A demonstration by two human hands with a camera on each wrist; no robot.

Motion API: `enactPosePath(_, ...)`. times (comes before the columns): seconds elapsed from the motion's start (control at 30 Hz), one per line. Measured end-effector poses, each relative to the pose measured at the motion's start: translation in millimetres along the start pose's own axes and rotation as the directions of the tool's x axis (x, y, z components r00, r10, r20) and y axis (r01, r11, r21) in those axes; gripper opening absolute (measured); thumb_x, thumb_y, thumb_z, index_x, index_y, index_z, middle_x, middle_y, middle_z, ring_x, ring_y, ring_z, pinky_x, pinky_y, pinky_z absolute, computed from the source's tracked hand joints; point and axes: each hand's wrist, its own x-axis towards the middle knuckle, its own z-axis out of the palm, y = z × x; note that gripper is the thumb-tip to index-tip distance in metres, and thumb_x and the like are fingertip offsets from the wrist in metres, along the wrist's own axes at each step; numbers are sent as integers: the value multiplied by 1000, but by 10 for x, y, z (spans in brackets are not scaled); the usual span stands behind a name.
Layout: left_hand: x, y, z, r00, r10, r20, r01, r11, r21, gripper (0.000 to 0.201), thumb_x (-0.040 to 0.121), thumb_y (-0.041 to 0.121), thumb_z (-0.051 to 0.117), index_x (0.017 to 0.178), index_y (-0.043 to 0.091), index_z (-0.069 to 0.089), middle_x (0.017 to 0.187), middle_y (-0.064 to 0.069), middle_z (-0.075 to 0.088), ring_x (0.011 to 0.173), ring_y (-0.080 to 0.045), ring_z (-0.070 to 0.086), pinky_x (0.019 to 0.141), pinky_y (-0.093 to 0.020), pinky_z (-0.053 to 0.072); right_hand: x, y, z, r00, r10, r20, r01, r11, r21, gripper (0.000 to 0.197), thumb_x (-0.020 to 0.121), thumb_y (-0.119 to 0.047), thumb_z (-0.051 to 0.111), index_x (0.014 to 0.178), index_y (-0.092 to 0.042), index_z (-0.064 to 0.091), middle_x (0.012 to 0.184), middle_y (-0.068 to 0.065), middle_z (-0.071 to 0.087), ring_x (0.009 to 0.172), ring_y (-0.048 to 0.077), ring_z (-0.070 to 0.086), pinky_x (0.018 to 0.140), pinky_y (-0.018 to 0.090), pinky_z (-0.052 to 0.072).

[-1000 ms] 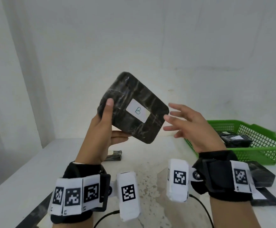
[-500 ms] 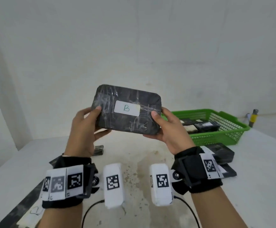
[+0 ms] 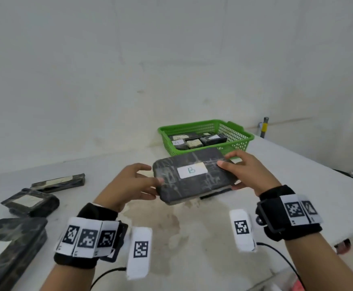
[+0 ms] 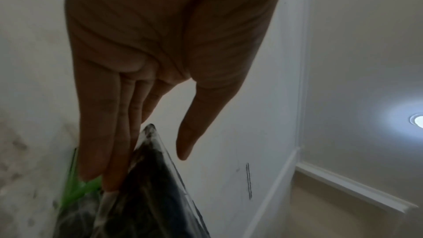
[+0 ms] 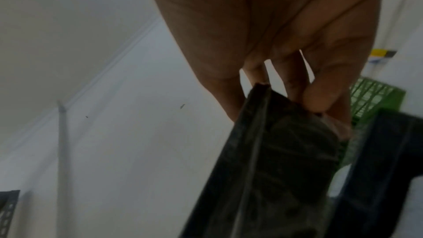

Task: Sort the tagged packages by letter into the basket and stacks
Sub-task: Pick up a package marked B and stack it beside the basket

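A flat black wrapped package (image 3: 192, 185) with a white tag marked "B" hangs low over the table, just in front of the green basket (image 3: 205, 124). My right hand (image 3: 234, 171) grips its right end, thumb on top and fingers (image 5: 320, 97) curled beneath. At the left end my left hand (image 3: 148, 181) is relaxed; its straight fingers (image 4: 103, 142) lie against the package (image 4: 148, 205) and the thumb stands clear. A dark package edge (image 3: 213, 195) shows on the table right under the held one. Several tagged packages lie in the basket, one marked "A".
Three more black packages lie on the table at left: a thin one (image 3: 60, 182), a thicker one (image 3: 30, 201), and a large one (image 3: 9, 248) at the near left corner. A post (image 3: 263, 127) stands behind the basket. The table's right edge runs close to my right arm.
The "B" package came down from chest height to just above the table in front of the basket. My left hand loosened from a grip to straight fingers.
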Motion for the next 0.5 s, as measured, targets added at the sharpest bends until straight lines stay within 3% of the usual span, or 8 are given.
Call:
enactPosePath(0.17, -71, -81, 478, 993, -42, 111, 36, 998, 55, 54, 85, 3, 73, 131, 1, 45, 78, -18, 72, 60, -18, 71, 68, -32, 61, 3, 291, -428, 996, 87, 20, -81, 971, -224, 24, 88, -30, 72, 100, -12, 62, 85, 13, 67, 71, 18, 60, 56, 26, 44)
enactPosePath(0.33, -84, -194, 893, 970, -132, 205, 103, 984, 146, 58, 87, 8, 73, 134, -2, 40, 97, -30, 71, 73, -24, 70, 71, -31, 60, 43, 583, -656, 986, 164, 13, -149, 927, -345, 17, 87, -23, 73, 92, -11, 63, 82, 8, 62, 66, 18, 59, 52, 25, 47)
enactPosePath(0.43, -32, -244, 1072, 960, -163, 230, 128, 979, 160, 46, 88, 6, 72, 124, -2, 44, 90, -24, 69, 78, -27, 68, 70, -30, 60, 111, 728, -679, 984, 180, -14, -170, 896, -411, 17, 87, -24, 74, 91, -11, 64, 88, 7, 59, 75, 21, 59, 58, 28, 50)
enactPosePath(0.5, 8, -261, 1149, 955, -184, 233, 147, 975, 166, 29, 88, 5, 71, 104, 5, 47, 86, -21, 67, 83, -31, 68, 74, -33, 59, 173, 793, -664, 986, 164, -32, -159, 862, -481, 19, 86, -25, 74, 94, -10, 65, 95, 8, 58, 86, 23, 57, 72, 31, 51)
